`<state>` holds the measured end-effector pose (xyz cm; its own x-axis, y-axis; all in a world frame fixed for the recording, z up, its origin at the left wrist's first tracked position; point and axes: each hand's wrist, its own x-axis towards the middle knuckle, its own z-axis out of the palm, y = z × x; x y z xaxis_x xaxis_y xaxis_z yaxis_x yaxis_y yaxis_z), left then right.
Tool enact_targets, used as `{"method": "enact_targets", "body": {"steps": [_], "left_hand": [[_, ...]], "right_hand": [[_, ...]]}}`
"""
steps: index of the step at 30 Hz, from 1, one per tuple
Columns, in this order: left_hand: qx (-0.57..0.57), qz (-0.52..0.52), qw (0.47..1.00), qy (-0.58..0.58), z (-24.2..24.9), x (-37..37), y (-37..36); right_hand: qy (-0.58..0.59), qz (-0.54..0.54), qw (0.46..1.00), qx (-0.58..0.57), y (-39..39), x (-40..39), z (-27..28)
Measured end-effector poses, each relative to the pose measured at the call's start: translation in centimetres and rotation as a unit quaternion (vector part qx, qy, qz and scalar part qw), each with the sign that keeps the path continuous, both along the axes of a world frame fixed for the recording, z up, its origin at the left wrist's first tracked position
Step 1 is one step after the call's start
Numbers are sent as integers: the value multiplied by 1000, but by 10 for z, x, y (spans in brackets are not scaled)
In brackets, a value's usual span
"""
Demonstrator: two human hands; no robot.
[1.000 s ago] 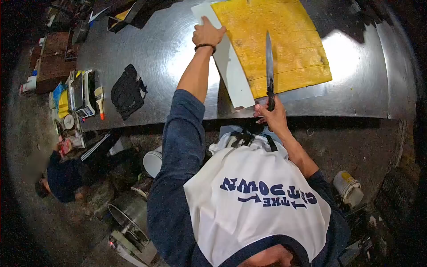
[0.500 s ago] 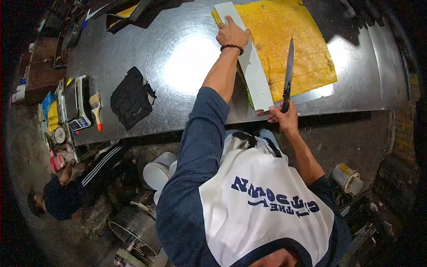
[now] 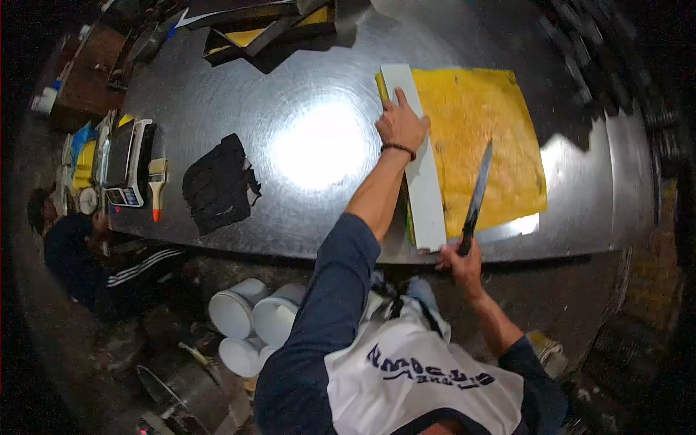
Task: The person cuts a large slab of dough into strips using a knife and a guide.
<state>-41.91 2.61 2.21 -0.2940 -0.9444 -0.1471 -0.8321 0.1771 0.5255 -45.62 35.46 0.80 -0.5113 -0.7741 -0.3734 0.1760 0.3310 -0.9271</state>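
A flat yellow sheet [image 3: 482, 138] lies on the metal table [image 3: 290, 210]. Along its left part runs a long white strip [image 3: 426, 196], with a narrow yellow edge showing on the strip's far side. My left hand [image 3: 402, 125] lies on the upper half of the strip, fingers spread and pressing on it. In my right hand [image 3: 462, 262], at the table's front edge, is the black handle of a long knife [image 3: 480, 185]. Its blade points away from me over the yellow sheet. The right fingertips are near the strip's lower end.
A crumpled black cloth-like piece [image 3: 221, 185], a brush [image 3: 156, 188] and a scale [image 3: 130, 163] lie to the left. Dark trays [image 3: 268, 36] stand at the back. White buckets [image 3: 275, 319] are below the table. Another person [image 3: 72, 254] is at the lower left.
The view has shifted, so the table and everything on it sit lower in the frame. Both hands keep their places on the strip and the knife.
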Motion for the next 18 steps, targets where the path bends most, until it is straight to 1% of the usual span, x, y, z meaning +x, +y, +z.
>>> {"method": "enact_targets", "body": {"steps": [1,3,4,5,7,9,11,12,16,18], "left_hand": [[-5,12,1000,9,1,0,0],[6,9,1000,3,0,1,1],[11,10,1000,12,3,4,1],[14,23,1000,15,3,4,0],[-5,14,1000,22,0,5,1],[-8,17,1000,23,-6,7,1],[22,4,999,43,2,8,1],[26,4,999,48,1,8,0],[29,5,998,46,-4,8,1],[7,13,998,56,-8,6,2]], "right_hand": [[9,7,1000,3,2,-3,-3],[74,51,994,55,13,-18,-25],[40,38,995,80,11,-18,-25],[44,51,994,82,9,-17,-20],[-26,23,998,58,4,-14,-8],[-42,38,996,63,3,-14,-8],[8,47,997,69,5,-18,-15],[10,49,996,70,5,-19,-15],[53,71,993,80,5,-22,-17],[66,73,992,85,5,-23,-17]]}}
